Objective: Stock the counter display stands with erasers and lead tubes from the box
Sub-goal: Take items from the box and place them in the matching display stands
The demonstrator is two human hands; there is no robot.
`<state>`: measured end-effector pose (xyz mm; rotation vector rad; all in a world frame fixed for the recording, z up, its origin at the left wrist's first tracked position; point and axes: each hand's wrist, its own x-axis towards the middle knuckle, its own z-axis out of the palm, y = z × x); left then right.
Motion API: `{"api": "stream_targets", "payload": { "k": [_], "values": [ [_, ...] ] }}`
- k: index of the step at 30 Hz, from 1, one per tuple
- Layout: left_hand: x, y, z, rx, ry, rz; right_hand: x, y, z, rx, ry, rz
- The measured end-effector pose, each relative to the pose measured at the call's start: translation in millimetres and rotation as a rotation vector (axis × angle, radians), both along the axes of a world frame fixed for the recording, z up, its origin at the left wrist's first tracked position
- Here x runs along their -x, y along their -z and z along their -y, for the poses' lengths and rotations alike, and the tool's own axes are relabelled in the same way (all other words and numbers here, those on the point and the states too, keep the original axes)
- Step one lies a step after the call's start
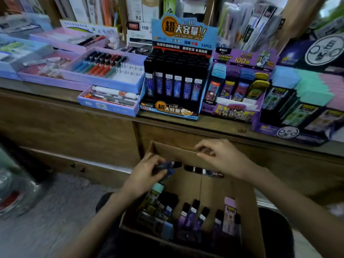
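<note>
brown cardboard box (242, 192); black-capped blue constellation-patterned lead tubes (177, 86) in a blue display stand (183, 28).

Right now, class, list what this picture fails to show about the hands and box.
Head view only.
Right hand: motion blur hides whether its grip holds anything.
Left hand: fingers cover most of the dark tube held.
Lead tubes in cardboard box: labels too blurred to read.
</note>
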<state>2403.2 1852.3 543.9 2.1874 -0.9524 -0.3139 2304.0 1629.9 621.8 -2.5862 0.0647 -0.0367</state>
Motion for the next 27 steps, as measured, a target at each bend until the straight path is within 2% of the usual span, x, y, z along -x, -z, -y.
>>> {"api": "stream_targets", "payload": {
  "k": [5,9,11,12,15,20,27],
  "values": [
    [25,65,11,-0.275,0.003,-0.216,57,100,11,-0.093,0.062,-0.403],
    [34,92,4,-0.439,0.187,-0.284,84,161,4,-0.216,0.205,-0.598],
    [36,97,-5,-0.429,0.315,-0.397,87,181,-1,-0.231,0.297,-0.606],
    [36,99,-10,-0.431,0.387,-0.392,87,189,-4,-0.219,0.333,-0.611],
    [34,107,-21,-0.478,0.530,-0.167,84,205,-14,-0.249,0.372,-0.638],
    [33,119,-20,-0.633,0.541,0.012,81,221,-23,-0.321,0.419,-0.611],
    [32,125,-21,-0.570,0.533,-0.236,86,231,-13,-0.419,0.464,-0.568]
  ]
}}
